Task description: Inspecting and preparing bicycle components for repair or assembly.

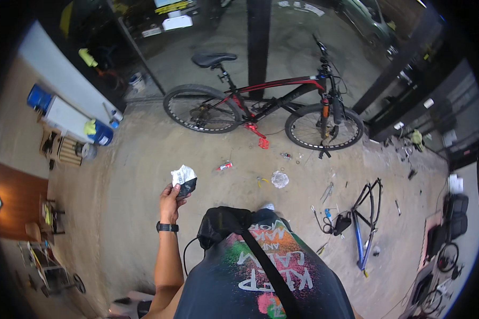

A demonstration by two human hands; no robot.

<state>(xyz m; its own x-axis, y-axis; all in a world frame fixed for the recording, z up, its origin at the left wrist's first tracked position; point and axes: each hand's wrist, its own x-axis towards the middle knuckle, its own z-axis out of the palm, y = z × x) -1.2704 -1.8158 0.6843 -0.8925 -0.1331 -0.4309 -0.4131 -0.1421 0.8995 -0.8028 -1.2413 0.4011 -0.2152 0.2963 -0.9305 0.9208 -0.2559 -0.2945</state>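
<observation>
My left hand (170, 200) is held out in front at the left, closed on a small crumpled packet (184, 181), black with a white printed label. A watch sits on that wrist. My right hand does not show. Ahead, a black and red mountain bike (274, 98) stands against a dark post, its front wheel to the right. Its red pedal (263, 143) hangs low on the near side. On the floor between me and the bike lie a small red and white tube (224, 166), yellow-handled pliers (262, 182) and a crumpled clear plastic bag (280, 179).
To the right, a bare bicycle frame (361, 223) in black and blue lies among pliers (327, 191) and other tools. Blue and white containers (102, 133) stand along the left wall. A wheeled metal cart (48, 268) is at the lower left, black chairs (455, 215) at the far right.
</observation>
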